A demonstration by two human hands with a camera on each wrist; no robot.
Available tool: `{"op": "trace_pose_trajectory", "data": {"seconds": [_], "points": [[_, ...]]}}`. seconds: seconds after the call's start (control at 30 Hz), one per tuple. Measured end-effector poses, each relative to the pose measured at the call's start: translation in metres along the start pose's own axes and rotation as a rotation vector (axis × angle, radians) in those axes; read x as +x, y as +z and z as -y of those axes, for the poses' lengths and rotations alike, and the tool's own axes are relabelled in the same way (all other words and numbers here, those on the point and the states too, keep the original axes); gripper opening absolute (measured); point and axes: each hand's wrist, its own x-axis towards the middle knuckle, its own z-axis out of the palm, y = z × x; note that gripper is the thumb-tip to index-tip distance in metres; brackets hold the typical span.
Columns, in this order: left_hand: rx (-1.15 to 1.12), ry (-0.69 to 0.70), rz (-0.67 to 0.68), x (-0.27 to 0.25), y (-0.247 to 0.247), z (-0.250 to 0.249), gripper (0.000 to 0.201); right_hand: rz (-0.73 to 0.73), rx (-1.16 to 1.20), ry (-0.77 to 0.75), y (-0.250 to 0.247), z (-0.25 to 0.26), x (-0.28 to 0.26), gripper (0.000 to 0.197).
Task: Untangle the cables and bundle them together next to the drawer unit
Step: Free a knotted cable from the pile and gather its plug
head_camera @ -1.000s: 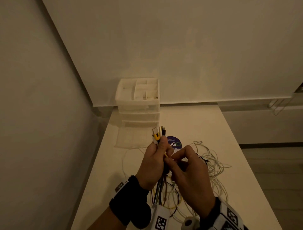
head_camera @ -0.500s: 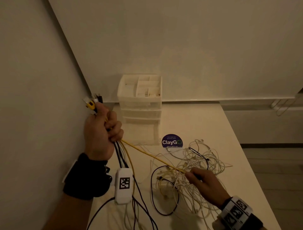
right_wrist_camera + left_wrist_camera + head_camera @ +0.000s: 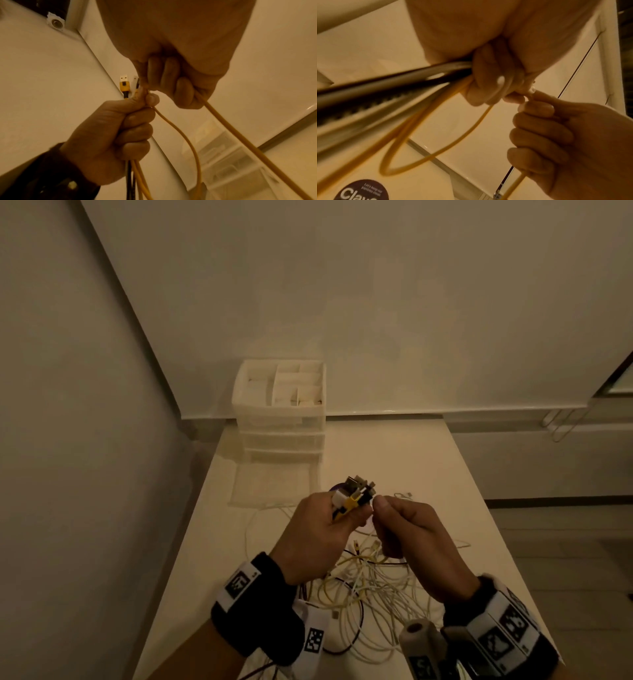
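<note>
My left hand (image 3: 329,529) grips a bundle of cable ends (image 3: 356,494) above the table, with yellow, white and black plugs sticking up out of the fist. The same left hand (image 3: 120,129) holds several cables that hang below it. My right hand (image 3: 404,529) is right beside it, fingers curled round a yellow cable (image 3: 240,134) whose loop (image 3: 436,152) runs back to the left fist. A tangle of white and yellow cables (image 3: 370,594) lies on the table under both hands. The white drawer unit (image 3: 281,412) stands at the table's far left.
A white table (image 3: 428,460) fills the corner between a wall on the left and a wall behind. A round dark sticker (image 3: 361,190) lies on it near the drawer unit. The table's right edge (image 3: 496,529) drops to the floor.
My left hand came back from up at the left wall to the middle above the table. My right hand rose from the tangle with the yellow cable and met the left hand.
</note>
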Motion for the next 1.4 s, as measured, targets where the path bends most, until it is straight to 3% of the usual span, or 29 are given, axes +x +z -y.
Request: {"op": "trace_pose_trajectory", "data": {"seconds": [0.1, 0.3, 0.6, 0.67, 0.77, 0.8, 0.87, 0.93, 1.03, 1.07, 1.2, 1.4], "points": [[-0.002, -0.019, -0.094, 0.002, -0.013, -0.003, 0.028, 0.003, -0.010, -0.010, -0.004, -0.002, -0.004, 0.047], [-0.276, -0.065, -0.403, 0.012, -0.066, -0.007, 0.034, -0.015, -0.151, -0.019, -0.015, -0.040, -0.011, 0.049], [-0.337, -0.122, -0.745, 0.010, -0.096, 0.010, 0.038, -0.050, -0.239, -0.059, -0.001, -0.079, -0.003, 0.042], [-0.225, -0.105, -0.787, 0.007, -0.092, 0.008, 0.034, -0.103, -0.264, -0.075, 0.003, -0.075, 0.000, 0.039], [-0.004, 0.059, -0.788, -0.002, -0.079, -0.011, 0.009, -0.133, -0.326, -0.137, 0.002, -0.058, 0.000, 0.035], [0.043, 0.108, -0.791, -0.006, -0.072, -0.018, 0.013, -0.137, -0.339, -0.134, 0.000, -0.052, 0.000, 0.035], [0.119, 0.188, -0.781, -0.014, -0.058, -0.025, 0.042, -0.139, -0.332, -0.106, -0.002, -0.037, 0.001, 0.035], [0.199, 0.251, -0.612, -0.017, -0.047, -0.025, 0.047, -0.112, -0.297, -0.107, -0.003, -0.022, 0.001, 0.035], [0.274, 0.274, -0.224, -0.013, -0.027, -0.016, 0.045, -0.020, -0.228, -0.147, 0.001, 0.001, -0.002, 0.035], [0.305, 0.271, -0.167, -0.011, -0.021, -0.014, 0.039, -0.003, -0.179, -0.148, 0.002, 0.007, -0.001, 0.034], [0.303, 0.228, -0.251, -0.004, -0.008, -0.015, 0.018, 0.005, -0.052, -0.177, 0.002, 0.015, 0.003, 0.035], [0.271, 0.236, -0.461, 0.002, -0.010, -0.024, 0.024, 0.043, -0.109, -0.208, 0.007, -0.018, 0.002, 0.032]]}}
